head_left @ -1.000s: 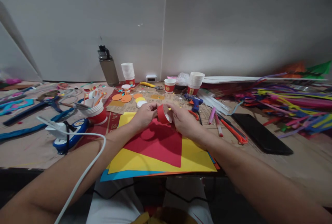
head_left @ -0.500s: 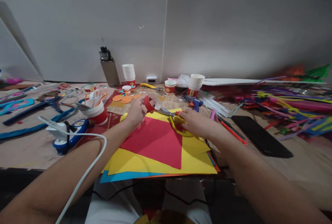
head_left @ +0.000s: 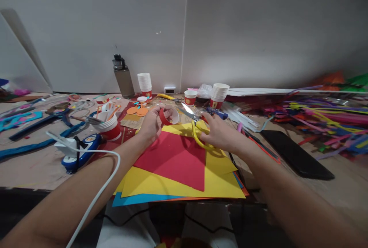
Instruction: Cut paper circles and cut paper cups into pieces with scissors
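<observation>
Between the fingers of my left hand [head_left: 151,124] is a red ring cut from a paper cup [head_left: 166,120], white on its inside. My right hand [head_left: 219,130] grips yellow-handled scissors [head_left: 195,135], their blades pointing up and to the left, apart from the ring. Under both hands lies a red sheet [head_left: 172,160] on top of yellow sheets [head_left: 184,187], with a blue sheet [head_left: 138,199] showing at the bottom edge.
Paper cup stacks [head_left: 144,83] [head_left: 219,94], a lone cup [head_left: 190,97] and a dark bottle [head_left: 123,79] stand at the back. To the left are a cup holding tools [head_left: 107,125] and a power strip [head_left: 82,154]. A phone [head_left: 296,152] and pipe cleaners [head_left: 330,121] lie right.
The scissors have moved away from the cup ring, and their blades now point more upward. My left hand still holds the ring. The whole view has shifted slightly.
</observation>
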`<action>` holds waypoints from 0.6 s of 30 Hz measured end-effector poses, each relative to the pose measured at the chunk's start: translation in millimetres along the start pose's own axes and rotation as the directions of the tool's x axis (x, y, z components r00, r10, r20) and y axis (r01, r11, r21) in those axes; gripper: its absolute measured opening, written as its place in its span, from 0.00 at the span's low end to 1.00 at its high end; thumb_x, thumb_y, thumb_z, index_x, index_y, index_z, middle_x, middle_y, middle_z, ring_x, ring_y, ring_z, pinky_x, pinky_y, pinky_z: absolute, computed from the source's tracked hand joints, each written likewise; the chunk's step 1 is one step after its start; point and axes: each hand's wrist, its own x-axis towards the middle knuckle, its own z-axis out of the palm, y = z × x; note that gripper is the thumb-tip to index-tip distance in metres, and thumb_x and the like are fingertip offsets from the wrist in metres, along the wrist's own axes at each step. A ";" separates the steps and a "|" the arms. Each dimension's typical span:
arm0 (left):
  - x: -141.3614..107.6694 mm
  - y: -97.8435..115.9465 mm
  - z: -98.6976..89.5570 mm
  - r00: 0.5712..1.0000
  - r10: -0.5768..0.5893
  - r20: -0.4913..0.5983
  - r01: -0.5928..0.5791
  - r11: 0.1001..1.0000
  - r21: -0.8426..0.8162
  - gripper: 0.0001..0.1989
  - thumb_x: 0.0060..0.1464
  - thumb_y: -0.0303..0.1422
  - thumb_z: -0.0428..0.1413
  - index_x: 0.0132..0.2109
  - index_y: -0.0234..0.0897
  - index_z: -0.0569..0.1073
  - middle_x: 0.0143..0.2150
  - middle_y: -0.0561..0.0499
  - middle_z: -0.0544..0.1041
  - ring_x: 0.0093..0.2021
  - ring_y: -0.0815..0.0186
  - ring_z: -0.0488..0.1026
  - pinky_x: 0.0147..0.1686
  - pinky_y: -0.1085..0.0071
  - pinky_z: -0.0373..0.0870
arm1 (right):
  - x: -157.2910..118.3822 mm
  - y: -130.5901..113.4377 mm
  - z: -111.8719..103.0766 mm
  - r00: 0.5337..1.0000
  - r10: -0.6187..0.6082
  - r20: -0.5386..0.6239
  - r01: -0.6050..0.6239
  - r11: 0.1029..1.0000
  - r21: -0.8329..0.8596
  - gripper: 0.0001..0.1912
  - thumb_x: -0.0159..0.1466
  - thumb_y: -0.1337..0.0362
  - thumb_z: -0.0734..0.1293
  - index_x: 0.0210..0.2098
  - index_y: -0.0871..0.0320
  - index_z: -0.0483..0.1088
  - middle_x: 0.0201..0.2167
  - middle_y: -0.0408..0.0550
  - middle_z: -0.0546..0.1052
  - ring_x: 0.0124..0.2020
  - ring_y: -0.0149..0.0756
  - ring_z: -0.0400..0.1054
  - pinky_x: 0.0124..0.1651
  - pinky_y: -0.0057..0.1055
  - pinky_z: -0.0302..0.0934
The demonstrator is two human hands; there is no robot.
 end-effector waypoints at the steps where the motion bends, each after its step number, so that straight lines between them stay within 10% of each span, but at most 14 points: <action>1: -0.2 0.7 0.1 1.000 0.011 -0.006 -0.011 1.000 -0.003 0.13 0.37 0.31 0.68 0.31 0.34 0.73 0.26 0.55 0.73 0.24 0.75 0.68 0.26 0.77 0.64 | 0.7 -0.9 -2.0 0.999 -0.016 -0.040 0.020 0.996 0.085 0.34 0.57 0.60 0.64 0.62 0.58 0.57 0.47 0.60 0.70 0.44 0.48 0.68 0.43 0.37 0.62; 7: 0.9 3.6 -0.3 0.990 0.134 -0.034 -0.133 0.991 0.012 0.12 0.40 0.31 0.66 0.33 0.34 0.72 0.29 0.54 0.75 0.28 0.74 0.71 0.31 0.75 0.68 | 0.3 -12.5 1.9 0.987 -0.045 -0.155 0.126 0.817 0.563 0.31 0.56 0.62 0.66 0.59 0.55 0.59 0.35 0.47 0.75 0.33 0.37 0.70 0.38 0.32 0.63; 18: -3.4 8.4 2.4 0.970 0.239 -0.052 -0.234 0.968 0.091 0.14 0.44 0.33 0.64 0.37 0.36 0.69 0.31 0.52 0.76 0.29 0.69 0.75 0.28 0.73 0.71 | -8.0 -17.1 16.1 0.964 -0.132 -0.230 0.221 0.878 0.425 0.28 0.57 0.67 0.64 0.58 0.58 0.62 0.51 0.56 0.71 0.48 0.44 0.67 0.48 0.38 0.63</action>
